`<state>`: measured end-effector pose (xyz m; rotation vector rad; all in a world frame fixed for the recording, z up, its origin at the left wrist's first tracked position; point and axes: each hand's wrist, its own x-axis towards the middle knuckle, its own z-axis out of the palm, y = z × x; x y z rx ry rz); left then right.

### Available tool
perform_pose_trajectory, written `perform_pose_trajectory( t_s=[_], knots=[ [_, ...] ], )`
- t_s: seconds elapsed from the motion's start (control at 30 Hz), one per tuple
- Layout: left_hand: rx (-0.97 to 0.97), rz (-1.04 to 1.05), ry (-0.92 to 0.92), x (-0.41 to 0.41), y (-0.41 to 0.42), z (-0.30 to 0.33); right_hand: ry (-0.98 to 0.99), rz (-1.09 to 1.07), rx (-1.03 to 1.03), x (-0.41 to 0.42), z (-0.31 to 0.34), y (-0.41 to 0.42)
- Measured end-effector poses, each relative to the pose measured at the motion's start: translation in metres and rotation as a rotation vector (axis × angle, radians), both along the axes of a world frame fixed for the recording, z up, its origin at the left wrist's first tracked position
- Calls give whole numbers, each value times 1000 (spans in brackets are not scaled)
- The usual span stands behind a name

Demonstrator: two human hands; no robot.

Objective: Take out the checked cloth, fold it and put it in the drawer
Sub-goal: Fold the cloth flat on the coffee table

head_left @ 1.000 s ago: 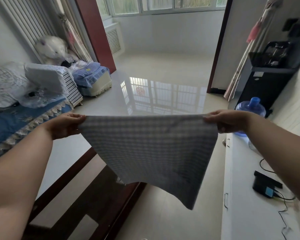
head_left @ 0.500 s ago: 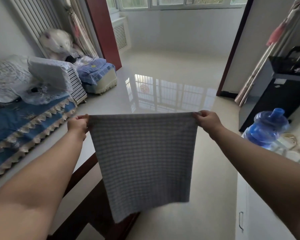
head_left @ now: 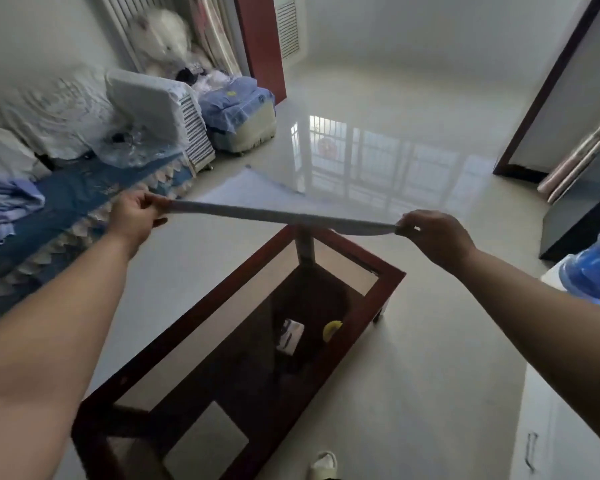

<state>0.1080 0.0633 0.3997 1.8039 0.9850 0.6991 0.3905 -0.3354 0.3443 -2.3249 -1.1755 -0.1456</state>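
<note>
The checked cloth (head_left: 257, 199) is stretched between both hands and flung out almost flat away from me, so I see mostly its near edge as a thin band. My left hand (head_left: 136, 216) pinches its left corner. My right hand (head_left: 430, 233) pinches its right corner. The cloth hovers above the far end of a dark red glass-topped coffee table (head_left: 385, 282). No drawer is open in view; a white cabinet (head_left: 541, 427) with a handle stands at the lower right.
A sofa with a blue cover (head_left: 66, 202) and piled bedding lies at the left. A blue water bottle (head_left: 596, 268) sits at the right. A dark cabinet (head_left: 575, 216) is beyond it. A slipper (head_left: 323, 464) shows at the bottom. Glossy tiled floor stretches ahead.
The cloth, which hung down vertically from both hands, has swung up and forward into a nearly horizontal sheet. My view has tilted down, bringing the coffee table into sight.
</note>
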Motion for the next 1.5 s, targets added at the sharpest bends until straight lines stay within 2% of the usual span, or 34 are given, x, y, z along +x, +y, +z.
perform_pose_trajectory(
  t_s=[0.07, 0.2, 0.3, 0.43, 0.53, 0.67, 0.8, 0.9, 0.97, 1.03, 1.13, 1.2, 1.27, 1.33, 1.4, 1.5],
  knots=[
    [59, -33, 267, -46, -3, -47, -49, 69, -166, -20, -31, 4],
    [66, -81, 752, -132, -45, -151, 147, 72, -530, -69, -117, 0],
    [-63, -137, 949, -185, -90, -221, 348, 56, -762, -109, -183, -13],
    [-262, -243, 1182, -240, -139, -290, 577, 66, -1024, -142, -240, -36],
    [-314, -159, 1151, -251, -148, -307, 759, -10, -1016, -145, -263, -39],
    [-256, 8, 1034, -220, -115, -306, 1023, -164, -676, -124, -260, 5],
    [-166, 337, 720, -166, -66, -301, 814, -252, -308, -95, -257, 75],
    [-253, 400, 402, -134, -25, -316, 1076, -267, -124, -87, -263, 123],
    [-271, 259, 459, -122, -20, -338, 1155, -238, -181, -91, -284, 137],
    [-252, 127, 603, -118, -36, -375, 1100, -226, -266, -103, -320, 137],
    [-239, 35, 871, -124, -74, -434, 1018, -254, -364, -122, -375, 128],
    [-314, 109, 953, -129, -90, -472, 975, -315, -376, -124, -405, 124],
    [-410, 282, 912, -130, -93, -502, 891, -391, -368, -121, -433, 121],
    [-422, 366, 903, -130, -92, -527, 849, -451, -380, -115, -460, 116],
    [-331, 389, 984, -131, -92, -544, 877, -488, -375, -113, -485, 109],
    [-124, 438, 1054, -134, -94, -561, 731, -472, -337, -121, -514, 100]
  ],
)
